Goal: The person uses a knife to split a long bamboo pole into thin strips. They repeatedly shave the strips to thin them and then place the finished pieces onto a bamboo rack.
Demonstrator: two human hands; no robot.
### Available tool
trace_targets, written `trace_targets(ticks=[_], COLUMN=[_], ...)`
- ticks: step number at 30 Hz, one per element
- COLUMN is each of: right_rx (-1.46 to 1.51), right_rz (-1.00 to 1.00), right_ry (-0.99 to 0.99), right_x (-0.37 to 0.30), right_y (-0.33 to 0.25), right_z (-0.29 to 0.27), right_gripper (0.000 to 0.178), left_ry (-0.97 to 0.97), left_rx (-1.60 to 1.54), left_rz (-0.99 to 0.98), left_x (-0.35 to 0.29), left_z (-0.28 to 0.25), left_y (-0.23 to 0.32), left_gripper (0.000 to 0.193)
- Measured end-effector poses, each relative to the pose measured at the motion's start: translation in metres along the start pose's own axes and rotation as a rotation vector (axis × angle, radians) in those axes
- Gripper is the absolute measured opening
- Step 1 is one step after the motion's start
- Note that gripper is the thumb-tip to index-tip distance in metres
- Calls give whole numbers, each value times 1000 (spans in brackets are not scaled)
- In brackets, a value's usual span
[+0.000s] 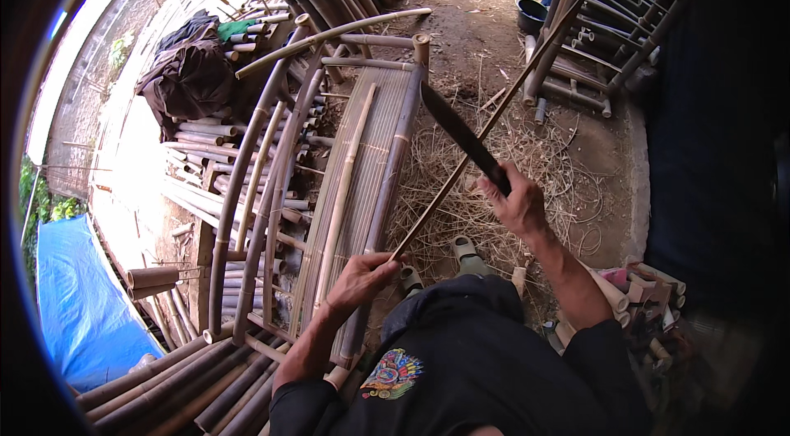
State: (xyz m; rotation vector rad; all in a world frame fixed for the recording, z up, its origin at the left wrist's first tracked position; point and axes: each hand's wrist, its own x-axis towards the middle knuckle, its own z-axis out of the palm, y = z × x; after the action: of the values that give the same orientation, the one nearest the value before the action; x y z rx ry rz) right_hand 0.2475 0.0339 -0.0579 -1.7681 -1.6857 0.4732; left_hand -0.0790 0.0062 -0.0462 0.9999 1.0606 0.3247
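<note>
My left hand (360, 281) is closed around the lower end of a long, thin bamboo strip (432, 209), which slants away up to the right. In my right hand (520, 201) is the dark handle of a machete (451, 125). Its broad, dark blade points up and left and crosses the strip; I cannot tell whether the two touch. Left of the strip stands a bamboo bench (378, 135) with a slatted seat. A pale length of split bamboo (346, 177) lies along that seat, close to my left hand.
Thin bamboo shavings (535, 156) litter the ground ahead of my feet. Stacked bamboo poles (202, 172) lie beyond the bench, with a blue tarp (78, 296) at far left. A bamboo chair frame (588, 65) stands at far right, and offcuts (650, 296) are piled near my right elbow.
</note>
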Motion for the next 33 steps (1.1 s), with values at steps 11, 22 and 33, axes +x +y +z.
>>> trace_targets(ticks=[11, 22, 33], right_rx=[-38, -102, -283], right_rz=[-53, -196, 136], right_ry=[-63, -142, -58], right_x=[-25, -13, 91], right_y=[-13, -35, 51], right_z=[61, 82, -26], right_gripper=[54, 62, 72], left_ry=[359, 596, 491], left_rx=[78, 283, 642], left_rz=[83, 307, 396], left_x=[-4, 2, -80], left_z=[14, 46, 41], left_y=[-53, -25, -85], left_gripper=[33, 24, 22])
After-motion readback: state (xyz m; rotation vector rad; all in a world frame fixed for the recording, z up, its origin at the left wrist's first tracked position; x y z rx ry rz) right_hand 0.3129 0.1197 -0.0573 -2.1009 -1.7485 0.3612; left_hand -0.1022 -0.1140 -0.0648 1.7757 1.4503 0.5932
